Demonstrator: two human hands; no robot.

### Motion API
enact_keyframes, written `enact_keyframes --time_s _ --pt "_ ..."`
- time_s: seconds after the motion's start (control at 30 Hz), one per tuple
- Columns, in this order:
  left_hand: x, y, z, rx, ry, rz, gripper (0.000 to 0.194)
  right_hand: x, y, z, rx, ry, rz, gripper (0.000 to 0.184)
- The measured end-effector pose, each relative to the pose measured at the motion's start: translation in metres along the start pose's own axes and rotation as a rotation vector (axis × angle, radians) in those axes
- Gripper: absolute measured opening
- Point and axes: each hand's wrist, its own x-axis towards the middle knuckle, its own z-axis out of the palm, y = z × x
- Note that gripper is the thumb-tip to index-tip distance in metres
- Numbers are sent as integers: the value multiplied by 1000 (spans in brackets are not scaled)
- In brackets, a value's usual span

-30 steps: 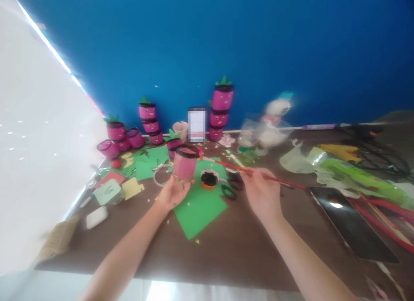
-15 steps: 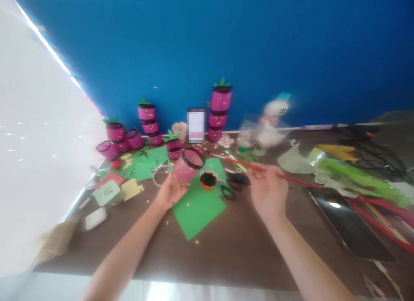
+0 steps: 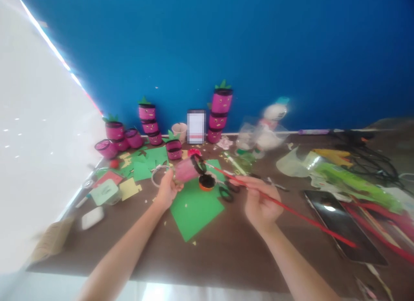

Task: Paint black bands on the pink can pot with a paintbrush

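Observation:
My left hand [image 3: 168, 189] is closed round the base of a pink cup [image 3: 185, 170], which lies tilted with its black-rimmed mouth to the right. In my right hand [image 3: 263, 202] is a long red paintbrush [image 3: 291, 211], its bristle end at the cup's rim; whether the tip touches I cannot tell. Just below the rim stands a small orange pot of black paint [image 3: 207, 183]. Under it lies a green paper sheet [image 3: 194, 214]. Scissors [image 3: 225, 193] with dark handles rest right of the pot. A roll of clear tape [image 3: 159, 177] is beside my left hand.
Stacked pink cups with black bands [image 3: 219, 115] and green paper leaves stand along the blue wall. A propped screen [image 3: 196, 127] is between them. At right lie a dark phone [image 3: 346, 227] and a green packet [image 3: 359, 178]. Left are yellow paper [image 3: 130, 189] and a white case [image 3: 92, 217].
The pink cup has tipped over toward the right in my left hand. My right hand has turned and lowered, bringing the brush tip to the cup's rim while its back end swings down.

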Motion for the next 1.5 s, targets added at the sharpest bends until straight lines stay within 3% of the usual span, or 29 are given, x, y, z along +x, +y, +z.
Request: enact_keyframes --time_s 0.17,0.37,0.77,1.03,1.13,1.27,1.4,1.5 --pt "2 -5 -5 79 -11 -9 42 -1 -3 -2 -35 -163 -78 19" --pt "1 -7 -9 100 -36 24 47 -1 -8 0 -141 -216 -150 22" --pt "-1 -5 -7 106 -25 49 52 -12 4 -7 -140 -365 -199 28" --pt "1 -6 -9 112 -6 48 52 -10 1 -4 -129 -367 -227 21" --pt "1 -5 -8 87 55 82 45 -9 -4 -2 -131 -253 -232 14" --pt "2 -1 -7 16 145 196 35 -7 -3 0 -122 -80 -141 13" --pt "2 1 -7 -37 184 185 39 -9 8 3 -132 -174 53 14" --pt "2 1 -7 -63 166 178 38 -13 13 5 -173 -256 92 14"
